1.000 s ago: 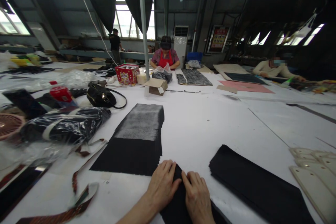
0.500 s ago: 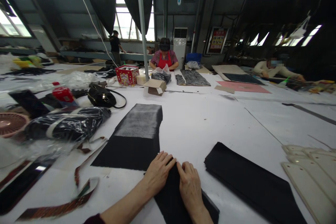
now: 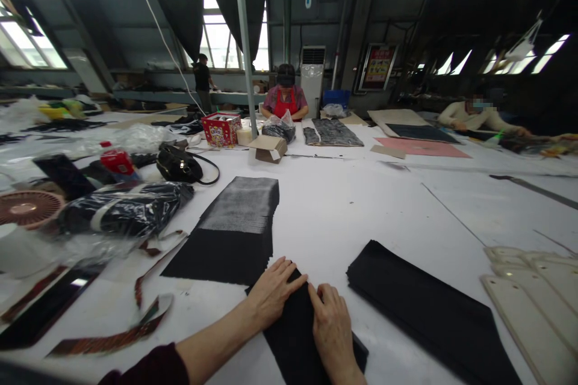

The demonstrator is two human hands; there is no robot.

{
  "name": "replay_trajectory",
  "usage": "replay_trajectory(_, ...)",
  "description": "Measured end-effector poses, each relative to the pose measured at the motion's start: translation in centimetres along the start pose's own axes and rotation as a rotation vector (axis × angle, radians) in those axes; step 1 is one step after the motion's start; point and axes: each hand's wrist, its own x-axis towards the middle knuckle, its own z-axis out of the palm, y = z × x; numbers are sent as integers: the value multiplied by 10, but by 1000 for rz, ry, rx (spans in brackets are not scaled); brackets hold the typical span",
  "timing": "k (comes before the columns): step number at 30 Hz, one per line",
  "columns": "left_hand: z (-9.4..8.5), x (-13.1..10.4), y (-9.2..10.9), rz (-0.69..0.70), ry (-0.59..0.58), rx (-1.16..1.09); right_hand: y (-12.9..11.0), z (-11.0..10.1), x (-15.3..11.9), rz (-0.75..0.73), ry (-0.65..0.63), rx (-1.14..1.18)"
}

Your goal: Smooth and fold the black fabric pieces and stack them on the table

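A black fabric piece [image 3: 291, 337] lies in front of me at the bottom middle, under both hands. My left hand [image 3: 274, 293] rests on its far end, fingers stretched out flat. My right hand [image 3: 333, 325] is closed at the piece's right edge, index finger pointing toward the left fingertips and the other fingers curled; the thumb is hidden. Beyond my left hand lies a stack of black fabric pieces [image 3: 217, 255], its far part greyish. To the right is another folded-looking pile of black fabric [image 3: 424, 310], apart from my hands.
On the left are a patterned ribbon [image 3: 112, 343], a phone [image 3: 49, 307], a plastic-wrapped bundle [image 3: 130, 207], a pink fan [image 3: 27, 209] and a black handbag [image 3: 178, 163]. Pale templates [image 3: 533, 313] lie at right. Several people work farther back, one in a red apron [image 3: 284, 102].
My view has shifted slightly, so the scene sits a little differently. My hands stay on the black fabric piece; the right hand looks slightly lower and farther from the left.
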Motion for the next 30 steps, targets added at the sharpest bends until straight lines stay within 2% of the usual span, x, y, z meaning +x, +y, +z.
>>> replay_trajectory(9,0,4,11,72,18,-2,4,-12,-14,26,14,-4)
replay_trajectory(17,0,3,21,129,27,40,10,-25,-29,61,-36,44)
replay_trajectory(20,-3,6,27,173,-5,21,12,-30,-34,75,-52,57)
replay_trajectory(24,-5,6,35,160,-63,34,16,-36,-40,81,-39,54)
replay_trajectory(30,-9,6,43,192,-47,24,22,-43,-52,66,-13,83)
